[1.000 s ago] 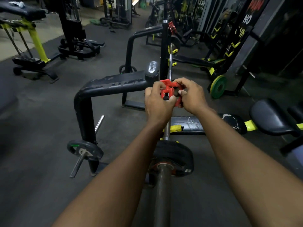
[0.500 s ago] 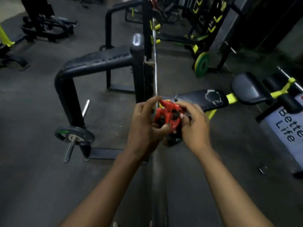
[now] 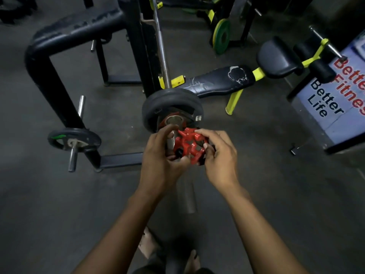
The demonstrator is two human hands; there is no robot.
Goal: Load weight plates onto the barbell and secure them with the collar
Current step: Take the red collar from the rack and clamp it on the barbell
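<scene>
1. Head view looks down on both of my hands around the red collar [image 3: 190,148], which sits on the barbell sleeve [image 3: 171,139] near its end, just short of the black weight plate [image 3: 171,103]. My left hand [image 3: 162,161] curls its fingers round the collar's left side with the thumb underneath; my right hand [image 3: 219,155] pinches the top and right side with the fingertips.

2. There is a visible gap between collar and plate. If I clamp where it sits now, I judge the plate could creep outward during a lift and rattle against it.

3. The collar looks tilted on the sleeve, not square. Pushed in like that, it may bind and jam part-way.

4. My fingertips are close to the latch parts; I cannot tell whether the lever is open or snapped down. If it closes while a finger is in there, I would get pinched.

5. Should the collar slip off the sleeve end, it would drop towards my feet [image 3: 150,246] on the floor [image 3: 59,214] below.

6. The bar [image 3: 161,44] runs away to the far rack [image 3: 142,46]. Shoving the collar hard could nudge the bar along its hooks.

7. Light is dim, so I could misjudge whether it is seated.
</scene>
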